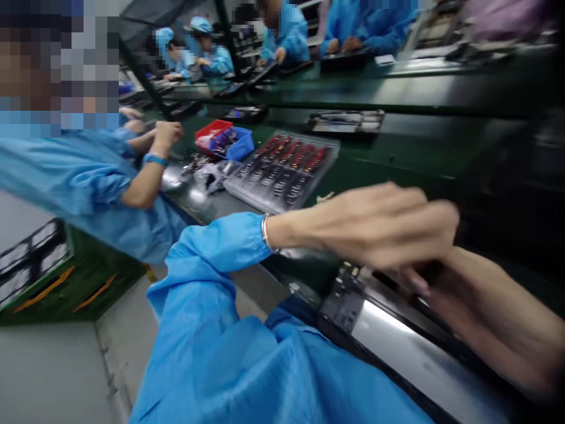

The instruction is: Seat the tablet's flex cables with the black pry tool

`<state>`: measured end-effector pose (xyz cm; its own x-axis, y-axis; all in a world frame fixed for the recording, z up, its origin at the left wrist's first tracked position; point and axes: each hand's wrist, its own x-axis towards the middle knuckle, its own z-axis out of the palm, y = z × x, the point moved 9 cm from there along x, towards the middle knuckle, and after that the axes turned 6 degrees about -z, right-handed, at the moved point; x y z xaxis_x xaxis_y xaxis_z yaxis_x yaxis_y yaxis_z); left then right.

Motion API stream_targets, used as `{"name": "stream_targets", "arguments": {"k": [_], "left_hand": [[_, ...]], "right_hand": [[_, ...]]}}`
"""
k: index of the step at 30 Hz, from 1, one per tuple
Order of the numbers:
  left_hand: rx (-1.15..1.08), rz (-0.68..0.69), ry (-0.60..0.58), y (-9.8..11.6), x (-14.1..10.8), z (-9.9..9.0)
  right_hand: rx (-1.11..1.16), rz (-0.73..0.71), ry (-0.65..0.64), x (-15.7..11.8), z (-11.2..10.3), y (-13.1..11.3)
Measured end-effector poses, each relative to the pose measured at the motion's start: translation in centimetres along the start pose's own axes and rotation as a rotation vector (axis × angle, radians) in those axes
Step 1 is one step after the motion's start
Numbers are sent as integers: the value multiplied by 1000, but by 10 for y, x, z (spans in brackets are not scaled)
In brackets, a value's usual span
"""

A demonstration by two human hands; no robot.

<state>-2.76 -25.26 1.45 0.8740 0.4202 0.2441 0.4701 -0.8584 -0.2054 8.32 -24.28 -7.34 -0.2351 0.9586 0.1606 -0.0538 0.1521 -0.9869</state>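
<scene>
Left arm crossed the view from lower left, blue sleeve gathered at the wrist, a thin metal bangle (265,233) just past the cuff. Left hand (379,227) lay flat, palm down, fingers (435,221) extended rightward and together, motion-blurred. Right forearm (494,312) entered bare from the right edge, its hand hidden beneath the left.
</scene>
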Motion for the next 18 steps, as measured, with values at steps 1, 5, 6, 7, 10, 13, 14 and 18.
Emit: {"name": "stream_targets", "arguments": {"k": [1, 5, 6, 7, 10, 13, 14, 18], "left_hand": [[-19, 161, -6, 27, -2, 7], [150, 516, 266, 65, -14, 23], [215, 541, 371, 65, -14, 24], [255, 551, 473, 65, -15, 23], [201, 544, 642, 65, -15, 17], [36, 404, 679, 51, -11, 8], [6, 307, 674, 43, -7, 7], [41, 18, 569, 17, 3, 10]], "right_hand": [[102, 133, 56, -3, 0, 11], [287, 251, 186, -9, -8, 19], [290, 234, 201, -9, -11, 18], [285, 218, 212, -9, -15, 17], [228, 166, 247, -9, -24, 14], [53, 67, 257, -7, -28, 3], [-28, 24, 248, -6, -29, -2], [-319, -173, 231, -6, -28, -24]]}}
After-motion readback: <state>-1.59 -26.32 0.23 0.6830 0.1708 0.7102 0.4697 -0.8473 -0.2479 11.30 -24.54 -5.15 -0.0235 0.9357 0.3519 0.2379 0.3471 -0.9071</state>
